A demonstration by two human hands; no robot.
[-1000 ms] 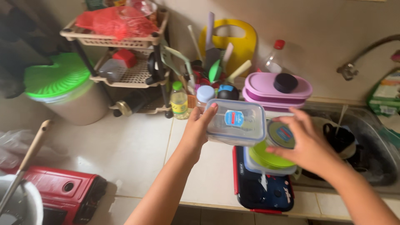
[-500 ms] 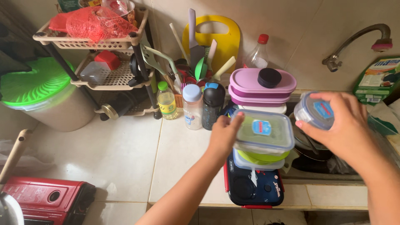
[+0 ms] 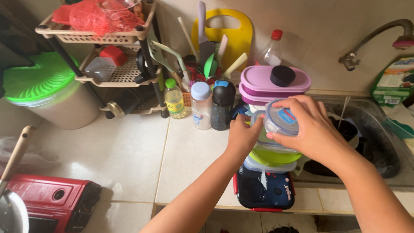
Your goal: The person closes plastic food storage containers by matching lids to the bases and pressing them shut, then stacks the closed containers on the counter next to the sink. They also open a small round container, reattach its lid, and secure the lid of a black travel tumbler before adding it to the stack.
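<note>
Both hands met over the container stack at the counter's front edge: my right hand (image 3: 312,129) gripped a small round clear container (image 3: 281,122) on top, while my left hand (image 3: 242,137) pressed against the rectangular clear container (image 3: 261,140) beneath. Left of them I had bare white tile counter (image 3: 129,151); the sink (image 3: 379,142) dropped away right. Beyond, bottles (image 3: 201,105) and purple boxes (image 3: 274,82) crowded the wall.
</note>
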